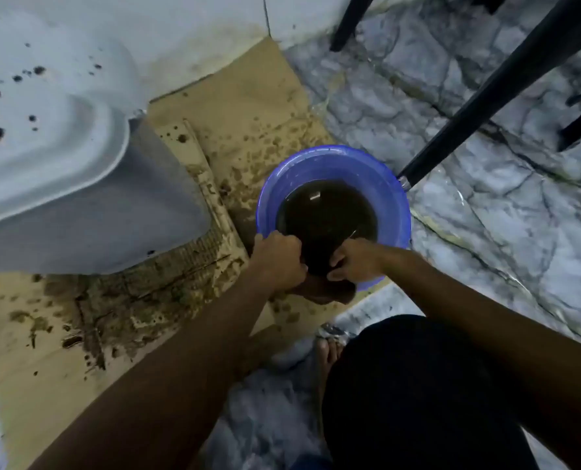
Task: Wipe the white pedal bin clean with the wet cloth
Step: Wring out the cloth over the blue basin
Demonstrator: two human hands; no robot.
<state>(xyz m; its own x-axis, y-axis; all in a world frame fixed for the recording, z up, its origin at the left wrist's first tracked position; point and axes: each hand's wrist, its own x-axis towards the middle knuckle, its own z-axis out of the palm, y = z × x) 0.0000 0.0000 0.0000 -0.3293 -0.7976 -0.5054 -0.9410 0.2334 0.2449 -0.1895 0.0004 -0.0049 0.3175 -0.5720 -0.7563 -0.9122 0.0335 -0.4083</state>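
Observation:
The white pedal bin (pixel 55 157) stands at the left on cardboard, its lid speckled with dark spots. A blue basin (pixel 333 164) of dark brown water sits right of it. Over the basin's near rim both hands hold a dark wet cloth (pixel 318 262). My left hand (pixel 277 259) grips the cloth's left end with curled fingers, and my right hand (pixel 355 261) grips its right end. Part of the cloth hangs below the hands, over the rim.
Stained, wet cardboard (pixel 248 106) covers the floor under the bin and basin. Black chair legs (pixel 499 86) slant down to the basin's right edge. Marbled floor tiles (pixel 486 215) spread to the right. My dark-clothed knee (pixel 418 385) and bare foot (pixel 328 354) are below.

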